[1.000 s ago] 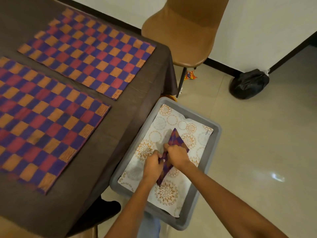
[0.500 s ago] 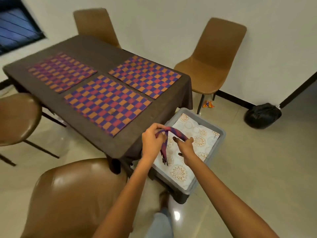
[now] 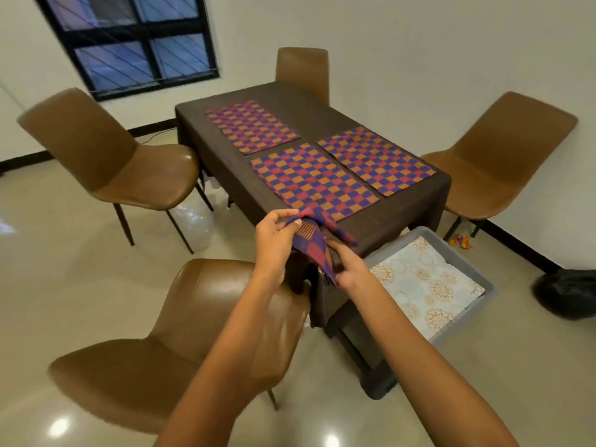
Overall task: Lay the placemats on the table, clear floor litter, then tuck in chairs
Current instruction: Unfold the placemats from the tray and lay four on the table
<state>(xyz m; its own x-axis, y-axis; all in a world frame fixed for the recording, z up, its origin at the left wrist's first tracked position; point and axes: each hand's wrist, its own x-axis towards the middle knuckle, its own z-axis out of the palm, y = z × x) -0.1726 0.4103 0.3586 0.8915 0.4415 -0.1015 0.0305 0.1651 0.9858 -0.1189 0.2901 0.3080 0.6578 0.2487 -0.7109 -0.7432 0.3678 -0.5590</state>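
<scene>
Checked cloth in purple, orange and red is hanging between both hands at the near corner of the table (image 3: 416, 217): this is a folded placemat (image 3: 311, 246), held above the table edge and not yet laid. The left hand (image 3: 274, 243) is pinching its upper fold with curled fingers and thumb. The right hand (image 3: 350, 269) is gripping its lower edge, fingers closed on the fabric.

Three matching placemats are lying flat on the dark brown tablecloth: one at the far left (image 3: 253, 127), one at the near middle (image 3: 312, 182), one at the right (image 3: 375, 159). The middle and right ones are sitting just beside each other.

Four brown chairs are standing around the table, all pulled out: near chair (image 3: 154, 356), left chair (image 3: 106, 153), far chair (image 3: 303, 72), right chair (image 3: 503, 156).

On the floor to the right, a grey bin (image 3: 480, 304) is holding a pale floral-patterned sheet (image 3: 425, 282). An orange wrapper (image 3: 461, 241) is lying on the floor by the right chair's legs. A black bag (image 3: 567, 296) is sitting against the wall.
</scene>
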